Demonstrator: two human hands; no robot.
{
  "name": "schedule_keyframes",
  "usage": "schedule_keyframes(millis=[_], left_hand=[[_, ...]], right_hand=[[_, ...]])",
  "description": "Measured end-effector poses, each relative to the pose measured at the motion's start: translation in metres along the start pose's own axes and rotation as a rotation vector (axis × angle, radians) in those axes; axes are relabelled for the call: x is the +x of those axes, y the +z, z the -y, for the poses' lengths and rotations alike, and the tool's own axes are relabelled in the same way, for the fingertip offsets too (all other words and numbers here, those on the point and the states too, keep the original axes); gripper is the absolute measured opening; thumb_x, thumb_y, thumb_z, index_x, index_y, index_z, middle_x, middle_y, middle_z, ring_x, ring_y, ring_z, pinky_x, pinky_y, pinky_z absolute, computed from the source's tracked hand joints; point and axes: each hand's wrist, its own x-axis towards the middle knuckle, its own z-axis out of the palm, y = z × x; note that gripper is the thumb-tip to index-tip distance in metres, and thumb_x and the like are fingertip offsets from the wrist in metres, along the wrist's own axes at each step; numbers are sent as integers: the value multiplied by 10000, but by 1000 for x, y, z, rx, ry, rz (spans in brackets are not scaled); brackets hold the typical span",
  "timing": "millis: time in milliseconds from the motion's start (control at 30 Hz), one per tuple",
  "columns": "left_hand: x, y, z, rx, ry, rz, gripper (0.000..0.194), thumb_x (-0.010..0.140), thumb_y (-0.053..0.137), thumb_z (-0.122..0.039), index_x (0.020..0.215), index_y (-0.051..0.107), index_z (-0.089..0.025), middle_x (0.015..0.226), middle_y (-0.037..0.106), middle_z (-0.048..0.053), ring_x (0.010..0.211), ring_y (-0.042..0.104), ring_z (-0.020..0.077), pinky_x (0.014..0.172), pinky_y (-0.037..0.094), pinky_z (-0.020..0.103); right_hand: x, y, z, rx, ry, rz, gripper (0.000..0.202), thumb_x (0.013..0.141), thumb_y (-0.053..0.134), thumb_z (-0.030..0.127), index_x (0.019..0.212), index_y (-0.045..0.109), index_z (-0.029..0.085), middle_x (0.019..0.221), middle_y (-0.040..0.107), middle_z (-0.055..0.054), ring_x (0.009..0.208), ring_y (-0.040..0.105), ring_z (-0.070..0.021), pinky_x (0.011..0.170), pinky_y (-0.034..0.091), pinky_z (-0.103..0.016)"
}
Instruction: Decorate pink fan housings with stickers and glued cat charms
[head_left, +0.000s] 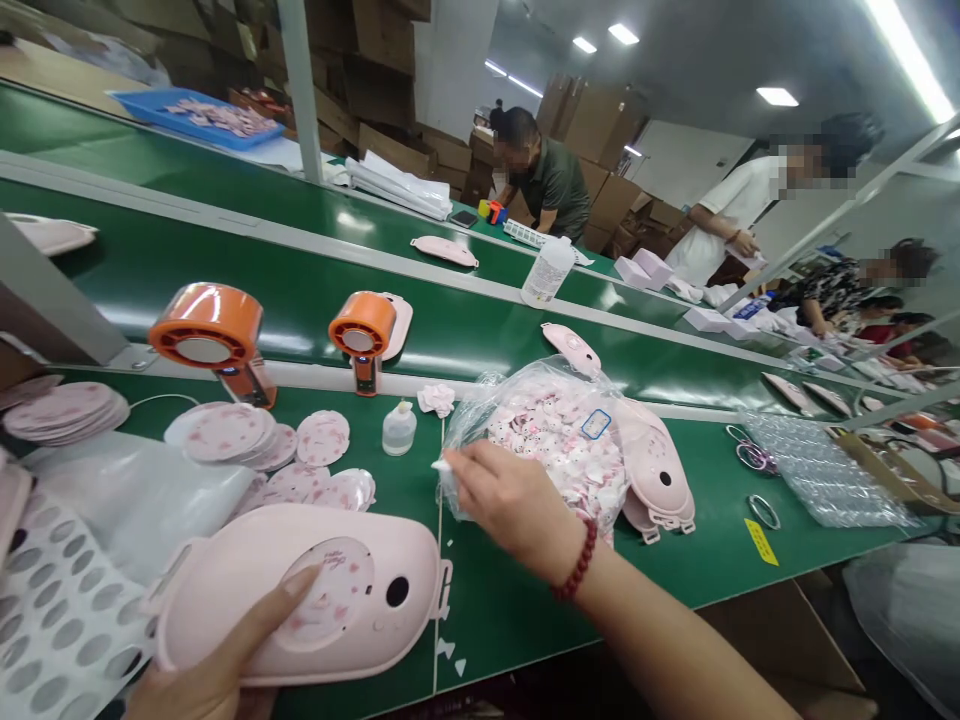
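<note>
My left hand (225, 645) grips a pale pink oval plastic housing (225, 570) at the front left, thumb on its round patterned disc (346, 580). The housing also shows a black round window (397, 592) and slotted tabs at its ends. Between the fingertips of my closed right hand (510, 500) pokes a small white pointed piece (441, 465); its kind is unclear. That hand is in front of a clear plastic bag (469, 425) full of small pink and white printed pieces (559, 440). Stacked pink housings (660, 460) lie just right of the bag.
Two orange handheld fans (206, 335) (362, 340) stand along the bench's back edge. Patterned discs (225, 432), a small clear bottle (399, 430) and a punched white sheet (67, 600) lie leftward. Pink housings (571, 348) rest on the green belt. Co-workers (559, 185) are beyond.
</note>
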Motion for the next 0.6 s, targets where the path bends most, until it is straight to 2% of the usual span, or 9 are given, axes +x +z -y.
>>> schedule_keyframes(millis=[100, 167, 200, 267, 433, 533, 600], left_hand=[[-6, 3, 0, -60, 28, 42, 703, 543, 938, -265, 1197, 683, -307, 1336, 679, -11, 1268, 584, 287, 923, 576, 328], [-8, 3, 1, -89, 24, 52, 689, 479, 964, -272, 1121, 718, -241, 1261, 716, 36, 1231, 612, 303, 925, 578, 322], [-9, 3, 3, -104, 19, 43, 707, 430, 977, -275, 1090, 728, -231, 1244, 723, 39, 1220, 619, 302, 910, 581, 298], [-8, 1, 5, -126, 35, 21, 714, 388, 983, -284, 1055, 735, -231, 1216, 731, 36, 1217, 621, 296, 889, 583, 268], [-8, -2, 9, -100, 88, 39, 606, 515, 938, -256, 1083, 728, -269, 1158, 740, 19, 1212, 622, 282, 874, 586, 266], [-13, -1, 7, -127, 72, 54, 533, 598, 894, -223, 1098, 722, -288, 1160, 738, 9, 1207, 625, 284, 912, 582, 312], [-17, 0, 5, -146, 49, 54, 499, 619, 883, -210, 1085, 725, -287, 1172, 737, 9, 1225, 615, 281, 926, 574, 310]], right_hand=[[-15, -5, 44, 105, -170, -307, 367, 1037, 377, 160, 1337, 568, 67, 1095, 711, -129, 891, 674, -194, 631, 547, -286], [-19, -5, 66, 174, -242, -535, 345, 1009, 419, 137, 1283, 595, 24, 1052, 725, -126, 867, 664, -203, 620, 540, -306], [-20, -3, 74, 196, -247, -605, 334, 997, 430, 122, 1256, 609, 12, 1036, 729, -124, 863, 661, -208, 617, 536, -315], [-20, 0, 83, 211, -223, -639, 317, 989, 440, 108, 1228, 628, 20, 1034, 733, -112, 895, 660, -213, 638, 537, -323], [-16, 5, 86, 319, -156, -613, 251, 984, 594, 249, 1197, 664, 136, 1079, 737, -56, 978, 649, -191, 824, 570, -318], [-15, 2, 86, 440, -94, -638, 172, 983, 620, 284, 1124, 700, 228, 1033, 746, -16, 932, 647, -159, 825, 573, -289], [-15, 0, 87, 488, -73, -620, 146, 983, 618, 272, 1089, 715, 245, 1019, 748, -5, 918, 646, -154, 821, 576, -281]])
